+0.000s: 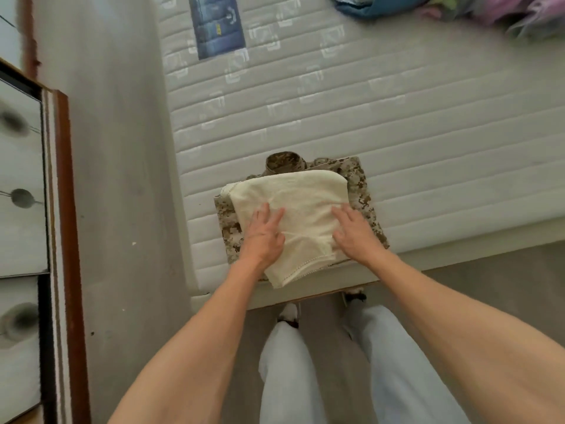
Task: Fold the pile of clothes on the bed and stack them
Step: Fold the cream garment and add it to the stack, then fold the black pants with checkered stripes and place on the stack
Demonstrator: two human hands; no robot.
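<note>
A folded cream cloth [301, 203] lies on top of a folded camouflage garment [357, 185] near the front edge of the bare quilted mattress [397, 123]. My left hand [264, 234] lies flat on the cream cloth's left part, fingers straight and spread. My right hand [354, 232] presses flat on its right edge, fingers pointing up and left. The cream cloth's near corner hangs slightly over the mattress edge. A pile of unfolded clothes [458, 9], blue, pink and purple, sits at the far right corner of the bed.
A blue label patch [217, 26] is sewn on the mattress at the far left. Grey floor [116, 179] runs along the bed's left side. A wood-framed cabinet [27, 194] with glossy panels stands at the left. My legs in light trousers are below.
</note>
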